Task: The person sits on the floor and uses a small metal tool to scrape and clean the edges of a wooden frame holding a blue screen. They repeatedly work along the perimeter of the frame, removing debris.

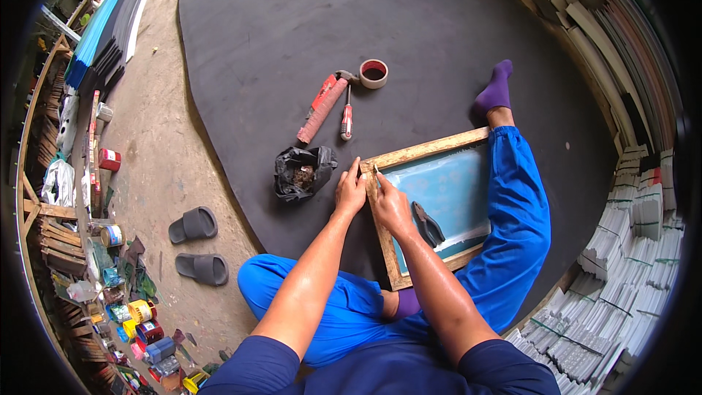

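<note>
A wooden frame (424, 148) with a blue sheet (450, 183) stretched inside it lies between my legs. At its upper left corner, my left hand (350, 193) holds the outer edge, fingers pointing forward along the wood. Closed above the left rail is my right hand (392, 206). Its fingertips pinch a small, thin thing at the corner, too small to name. Dark-handled pliers (427, 224) rest on the blue sheet, right beside my right wrist. A black plastic bag (303, 173), open at the top with brownish bits inside, sits left of my left hand.
Beyond the bag lie a red-handled hammer (322, 108), a screwdriver (346, 118) and a tape roll (374, 73) on a dark mat (256, 44). Black sandals (197, 246) and paint cans (142, 311) are at left. Bundled pale strips (592, 322) line the right.
</note>
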A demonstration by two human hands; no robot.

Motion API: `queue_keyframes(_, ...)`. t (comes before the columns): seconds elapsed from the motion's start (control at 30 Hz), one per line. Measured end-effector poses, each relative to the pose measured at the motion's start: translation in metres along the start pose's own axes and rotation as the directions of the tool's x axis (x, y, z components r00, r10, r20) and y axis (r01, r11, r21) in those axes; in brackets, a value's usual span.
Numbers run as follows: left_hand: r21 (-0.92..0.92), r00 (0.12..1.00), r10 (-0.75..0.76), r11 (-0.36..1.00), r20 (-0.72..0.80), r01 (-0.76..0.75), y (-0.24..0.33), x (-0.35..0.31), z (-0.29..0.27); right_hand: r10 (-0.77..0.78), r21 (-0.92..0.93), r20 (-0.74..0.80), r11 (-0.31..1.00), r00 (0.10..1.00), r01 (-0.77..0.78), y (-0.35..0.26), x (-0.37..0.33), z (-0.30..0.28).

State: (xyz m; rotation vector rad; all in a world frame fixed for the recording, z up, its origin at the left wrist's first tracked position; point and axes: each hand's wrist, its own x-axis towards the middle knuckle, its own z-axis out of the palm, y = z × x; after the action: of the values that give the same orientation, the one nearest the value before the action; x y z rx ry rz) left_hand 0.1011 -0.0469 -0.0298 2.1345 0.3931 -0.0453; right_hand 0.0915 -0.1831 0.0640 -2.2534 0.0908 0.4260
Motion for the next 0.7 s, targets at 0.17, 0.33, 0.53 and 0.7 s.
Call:
queue_keyframes(0.17, -0.039, 0.998, -0.010, 0.999, 0.056, 0.012, 0.000, 0.002, -0.006, 0.009, -0.008, 0.022, 1.000, 1.000, -0.009, -0.007, 0.001, 0.001)
queue_keyframes(0.33, 0.008, 0.998, 0.022, 1.000, 0.051, -0.022, 0.001, 0.002, -0.007, 0.036, -0.043, 0.044, 0.999, 0.998, -0.034, -0.017, 0.004, -0.003)
queue_keyframes(0.53, -0.010, 0.998, 0.023, 1.000, 0.066, -0.023, -0.003, 0.005, -0.006, 0.080, -0.131, 0.103, 0.989, 0.991, -0.066, -0.030, 0.011, -0.012)
queue_keyframes(0.7, -0.027, 0.997, 0.057, 0.998, 0.042, -0.056, -0.005, 0.005, -0.005, 0.101, -0.150, 0.112, 0.985, 0.989, -0.083, -0.033, 0.009, -0.013)
